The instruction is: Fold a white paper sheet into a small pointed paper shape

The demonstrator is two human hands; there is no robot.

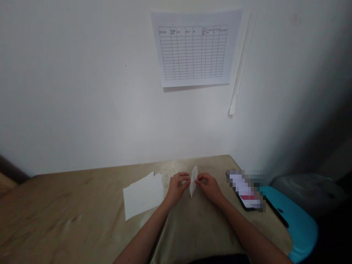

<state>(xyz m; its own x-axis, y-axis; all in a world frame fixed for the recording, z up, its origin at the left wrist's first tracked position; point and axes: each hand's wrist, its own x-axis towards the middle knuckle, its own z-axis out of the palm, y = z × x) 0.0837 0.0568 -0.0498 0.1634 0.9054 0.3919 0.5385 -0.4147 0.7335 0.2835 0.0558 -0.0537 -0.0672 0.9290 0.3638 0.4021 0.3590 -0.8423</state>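
Observation:
A small folded piece of white paper [194, 181], narrow and pointed at top and bottom, stands upright between my two hands above the table. My left hand [177, 186] pinches its left side with thumb and fingers. From the right, my right hand [209, 186] grips the opposite side between thumb and forefinger. Left of my left hand, a larger sheet of white paper [143, 198] with a torn upper edge lies flat on the table.
The brown-covered table [90, 220] meets a white wall, where a printed table sheet [194, 51] hangs. On the right lies a phone [246, 190], partly pixelated. Beyond the table's right edge are a turquoise seat [297, 216] and a black pen-like stick [277, 212].

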